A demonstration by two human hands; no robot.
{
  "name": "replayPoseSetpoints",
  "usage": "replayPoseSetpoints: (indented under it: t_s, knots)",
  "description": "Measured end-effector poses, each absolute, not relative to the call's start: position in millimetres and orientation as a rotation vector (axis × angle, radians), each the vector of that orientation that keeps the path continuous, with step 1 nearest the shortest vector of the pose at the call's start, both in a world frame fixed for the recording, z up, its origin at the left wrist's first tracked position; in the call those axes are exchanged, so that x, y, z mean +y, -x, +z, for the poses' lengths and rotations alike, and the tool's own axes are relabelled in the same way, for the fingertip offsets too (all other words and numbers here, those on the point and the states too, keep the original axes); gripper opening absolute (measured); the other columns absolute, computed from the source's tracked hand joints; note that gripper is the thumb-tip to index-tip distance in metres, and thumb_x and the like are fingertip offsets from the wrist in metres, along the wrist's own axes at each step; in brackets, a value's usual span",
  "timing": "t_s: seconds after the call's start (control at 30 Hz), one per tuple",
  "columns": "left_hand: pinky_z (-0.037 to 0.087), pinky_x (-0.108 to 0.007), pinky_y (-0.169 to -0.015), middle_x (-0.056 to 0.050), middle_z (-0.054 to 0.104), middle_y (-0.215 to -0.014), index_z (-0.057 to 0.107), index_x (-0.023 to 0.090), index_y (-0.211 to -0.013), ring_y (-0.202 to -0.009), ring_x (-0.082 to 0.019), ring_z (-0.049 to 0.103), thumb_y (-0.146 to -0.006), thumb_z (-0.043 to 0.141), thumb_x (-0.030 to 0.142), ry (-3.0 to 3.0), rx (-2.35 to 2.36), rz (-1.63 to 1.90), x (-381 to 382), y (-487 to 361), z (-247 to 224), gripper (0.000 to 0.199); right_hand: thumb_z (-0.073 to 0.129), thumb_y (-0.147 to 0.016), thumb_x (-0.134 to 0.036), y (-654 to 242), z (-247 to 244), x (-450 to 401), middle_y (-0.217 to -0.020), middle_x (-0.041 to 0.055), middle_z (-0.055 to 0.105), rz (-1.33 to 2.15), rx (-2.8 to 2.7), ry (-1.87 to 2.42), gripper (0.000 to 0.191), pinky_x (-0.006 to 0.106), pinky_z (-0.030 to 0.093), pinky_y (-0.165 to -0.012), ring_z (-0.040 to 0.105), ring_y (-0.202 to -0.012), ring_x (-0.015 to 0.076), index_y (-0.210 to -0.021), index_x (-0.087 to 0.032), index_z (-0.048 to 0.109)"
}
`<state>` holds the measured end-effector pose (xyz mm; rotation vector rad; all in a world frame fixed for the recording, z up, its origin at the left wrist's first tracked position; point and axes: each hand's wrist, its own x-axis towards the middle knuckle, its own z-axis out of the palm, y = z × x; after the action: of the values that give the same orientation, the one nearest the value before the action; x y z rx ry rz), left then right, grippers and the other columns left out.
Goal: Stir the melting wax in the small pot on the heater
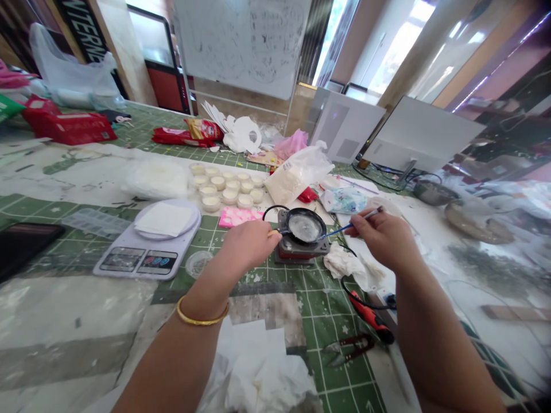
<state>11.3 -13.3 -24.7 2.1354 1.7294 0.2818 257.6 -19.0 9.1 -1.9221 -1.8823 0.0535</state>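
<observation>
The left hand (249, 244) is closed round the handle of a small black pan (305, 225), which sits on a little square heater (301, 248) — take that heater as the middle of the scene. The handle itself is mostly hidden inside the fist, with only a short pale stub showing toward the pan. The right hand (385, 235) pinches a thin blue-handled stick (350, 225) between thumb and fingers, and its far tip reaches over the pan's right rim into the pale, glossy melt inside.

This looks like the melting-and-stirring step: the pan is steadied on the heat while the stick works the contents (wax, by the look of it, though that is a judgement). The melt seems mostly liquid.

Behind the heater to the left stands a cluster of small filled cups (228, 186), and just behind it a pink mould (239, 217). Left of the heater lies a white scale (150, 244) with a square sheet on it. To the right rear is a bag of white flakes (295, 175); in front, to the right, a crumpled tissue (344, 264), and nearer still red snips (350, 349).

A next move would call for a firm, level hold on the handle and for drawing the stick clear of the rim — the pan is shallow, and a tilt would spill hot liquid onto the green mat (327, 304).
</observation>
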Motion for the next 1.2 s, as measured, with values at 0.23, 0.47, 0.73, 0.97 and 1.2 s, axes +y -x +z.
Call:
replayPoseSetpoints:
  t_s: [0.23,0.47,0.73,0.97,1.2]
  knots:
    - [0.031,-0.027,-0.053,-0.008,0.063,-0.073,0.058,0.018,-0.066,-0.063,-0.018,0.054,-0.080,0.032,0.041,-2.141,1.714,0.264,-15,-12,-23,0.037,0.044,-0.083,-0.042,-244,-3,-32,-0.072,0.0031,0.068,-0.066,-1.817,1.774,0.031,0.026,0.041,-0.061,0.062,-0.067,0.0171,-0.083,-0.020,0.067]
    - [0.032,-0.026,-0.053,-0.008,0.065,-0.077,0.058,0.018,-0.070,-0.066,-0.018,0.056,-0.080,0.032,0.039,-2.169,1.727,0.237,-17,-14,-20,0.036,0.046,-0.083,-0.038,-242,-4,-47,-0.077,0.0018,0.068,-0.153,-1.995,1.732,0.027,0.023,0.041,-0.058,0.061,-0.062,0.0141,-0.077,-0.020,0.066]
    - [0.032,-0.026,-0.053,-0.007,0.065,-0.078,0.058,0.018,-0.069,-0.069,-0.019,0.057,-0.081,0.030,0.041,-2.171,1.731,0.245,-18,-14,-22,0.038,0.046,-0.084,-0.037,-226,-23,-33,-0.076,0.0028,0.068,-0.065,-1.942,1.582,0.025,0.025,0.042,-0.063,0.062,-0.071,0.0172,-0.087,-0.019,0.063]
    - [0.034,-0.027,-0.054,-0.008,0.066,-0.079,0.059,0.019,-0.071,-0.069,-0.021,0.058,-0.081,0.030,0.042,-2.189,1.732,0.229,-18,-15,-21,0.039,0.048,-0.084,-0.035,-224,-26,-44,-0.085,0.0012,0.068,0.026,-2.017,1.495,0.022,0.026,0.042,-0.072,0.061,-0.079,0.0153,-0.092,-0.023,0.065]
    - [0.037,-0.028,-0.057,-0.009,0.067,-0.080,0.061,0.019,-0.073,-0.073,-0.022,0.060,-0.082,0.030,0.045,-2.181,1.744,0.232,-20,-15,-23,0.041,0.056,-0.076,-0.047,-248,-41,-11,-0.075,0.0049,0.069,0.379,-1.467,1.547,0.034,0.026,0.044,-0.068,0.062,-0.071,0.0159,-0.082,-0.016,0.068]
